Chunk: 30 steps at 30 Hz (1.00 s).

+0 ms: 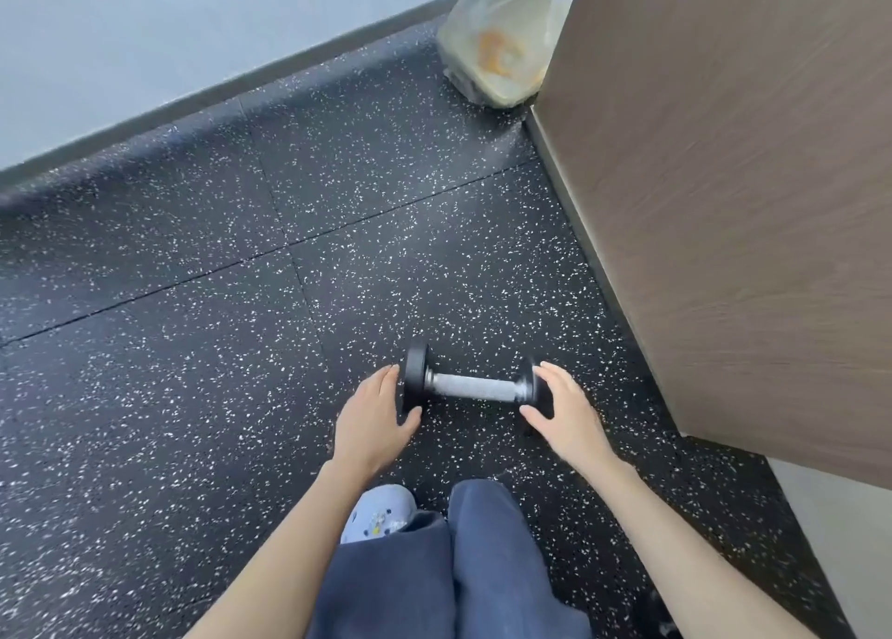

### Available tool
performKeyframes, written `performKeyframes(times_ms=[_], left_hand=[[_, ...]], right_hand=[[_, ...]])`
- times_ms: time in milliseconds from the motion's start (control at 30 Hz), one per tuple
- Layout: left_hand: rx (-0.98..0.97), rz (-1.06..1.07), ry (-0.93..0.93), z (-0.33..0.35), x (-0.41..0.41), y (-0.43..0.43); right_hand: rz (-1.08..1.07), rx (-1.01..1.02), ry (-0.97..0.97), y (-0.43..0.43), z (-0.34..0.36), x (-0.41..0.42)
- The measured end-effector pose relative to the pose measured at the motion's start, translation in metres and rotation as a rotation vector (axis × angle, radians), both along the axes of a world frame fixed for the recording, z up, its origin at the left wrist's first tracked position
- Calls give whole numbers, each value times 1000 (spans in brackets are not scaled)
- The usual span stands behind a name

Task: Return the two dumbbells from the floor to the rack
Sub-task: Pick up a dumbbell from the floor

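A single dumbbell (470, 384) lies on its side on the speckled rubber floor (193, 397), just in front of the person's feet and near the wood-grain panel (748, 204) on the right. It has two black round heads joined by a short knurled metal bar, so it is likely rigid and dense for its size; the round heads could let it roll if nudged. The knurled bar looks like the sure place to grip, since the texture resists slipping, while cupping the smooth heads from either end would probably be less secure. The left hand (374, 416) is spread and released, its fingertips at or just beside the left head; the right hand (562, 409) is likewise spread, fingers alongside the right head, and holds nothing. Whether either hand actually touches the weight cannot be told. The right head is partly covered by the right hand. Only one dumbbell shows; the second one and the rack are out of view. A pale plastic bag (502, 40) sits in the far corner, its contents blurred, with something orange inside. One light-coloured shoe (379, 513) peeks out from dark blue trousers (482, 566).
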<state>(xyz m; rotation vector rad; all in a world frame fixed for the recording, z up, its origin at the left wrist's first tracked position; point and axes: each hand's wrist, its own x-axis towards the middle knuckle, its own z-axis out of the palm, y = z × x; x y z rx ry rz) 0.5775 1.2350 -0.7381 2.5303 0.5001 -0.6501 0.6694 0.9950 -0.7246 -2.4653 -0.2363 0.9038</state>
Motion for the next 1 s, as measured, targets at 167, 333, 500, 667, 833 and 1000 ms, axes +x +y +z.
performKeyframes(times_ms=[167,333,500,667,833,1000], left_hand=[[-29,88,-37,-35,14,-7],[-125,230,-60,-51,24,-15],[-178,315,-80,-56,24,-20],[-217,342,-69,-60,25,-20],[-231,360,-117,-67,24,-17],[-257,375,-191,-72,23,-16]], right_hand=[[-146,19,-21,5,-40,5],[-244,66,-25,8,-58,5],[-474,101,73,11,-66,0],[-551,107,61,10,-72,-7],[-565,110,23,11,-76,-9],[-640,123,-72,18,-78,-17]])
